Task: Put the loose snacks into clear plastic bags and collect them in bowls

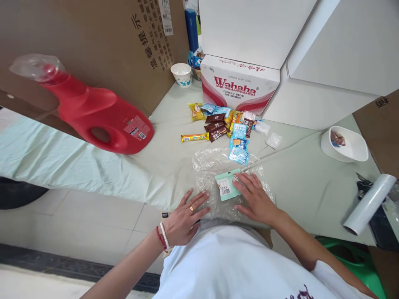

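Observation:
A sheet of clear plastic film lies spread near the table's front edge. On it rests a mint-green snack packet with a white label and barcode facing up. My right hand is open, fingers spread over the film, with fingertips at the packet's right edge. To the left, my left hand lies open with its fingers on the film's left front part, apart from the packet. Just beyond the film is a pile of small wrapped snacks: brown packets, blue packets and a yellow stick packet.
A Wahaha carton stands behind the snacks. A large red bottle is at left. One white bowl sits at right, near a roll of film. A patterned paper cup stands at the back.

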`<state>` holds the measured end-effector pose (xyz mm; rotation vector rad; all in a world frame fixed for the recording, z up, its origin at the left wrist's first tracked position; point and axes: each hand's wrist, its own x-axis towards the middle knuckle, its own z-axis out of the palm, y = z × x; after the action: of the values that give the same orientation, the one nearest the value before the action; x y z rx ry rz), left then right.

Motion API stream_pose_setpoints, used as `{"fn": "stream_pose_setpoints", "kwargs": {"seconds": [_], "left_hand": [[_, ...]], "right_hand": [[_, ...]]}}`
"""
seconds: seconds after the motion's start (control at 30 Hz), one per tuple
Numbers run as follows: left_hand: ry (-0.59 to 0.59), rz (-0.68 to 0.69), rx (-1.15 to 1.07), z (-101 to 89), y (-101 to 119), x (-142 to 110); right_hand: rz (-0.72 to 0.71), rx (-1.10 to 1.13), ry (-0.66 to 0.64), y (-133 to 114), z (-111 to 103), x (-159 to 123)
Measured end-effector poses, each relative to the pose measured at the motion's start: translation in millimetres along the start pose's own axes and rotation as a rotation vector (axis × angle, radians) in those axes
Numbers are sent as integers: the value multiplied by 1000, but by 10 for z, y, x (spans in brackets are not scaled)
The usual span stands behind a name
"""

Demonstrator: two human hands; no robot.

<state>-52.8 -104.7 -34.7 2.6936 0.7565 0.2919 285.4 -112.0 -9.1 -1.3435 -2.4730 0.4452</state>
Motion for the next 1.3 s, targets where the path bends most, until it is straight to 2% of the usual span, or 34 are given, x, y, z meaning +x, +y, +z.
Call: {"fn": "stream_pose_setpoints", "kwargs": {"seconds": [0.1,0.2,0.33,0.4,0.5,0.63,0.77,0.87,0.97,1.1,1.2,1.3], "left_hand": [[28,47,36,82,10,-1],[74,57,15,184,26,60],[112,-13,-134,225,46,167],[155,-51,-186,203,41,208],[217,-74,-224,159,16,246],[237,-96,-247,134,-15,265],[245,-133,-278,115,-21,260],[281,-180,-355,71,-28,260],[342,-235,-475,13,-50,295],[427,-428,-624,-35,-94,412],[442,-604,-693,-40,-135,524],[433,-724,-662,-40,-192,624]], "right_hand": [[-25,110,-19,93,-110,-316],[20,149,-27,174,-66,-609],[87,215,77,239,17,-739],[87,251,97,258,-28,-707],[79,245,73,268,-204,-607],[-59,223,-65,241,-417,-371],[-211,270,-207,222,-426,-43],[-240,344,-230,232,-384,131],[-168,455,-222,260,-380,188],[94,652,-234,314,-382,175],[268,712,-155,333,-302,187],[382,712,-57,316,-153,243]]}}
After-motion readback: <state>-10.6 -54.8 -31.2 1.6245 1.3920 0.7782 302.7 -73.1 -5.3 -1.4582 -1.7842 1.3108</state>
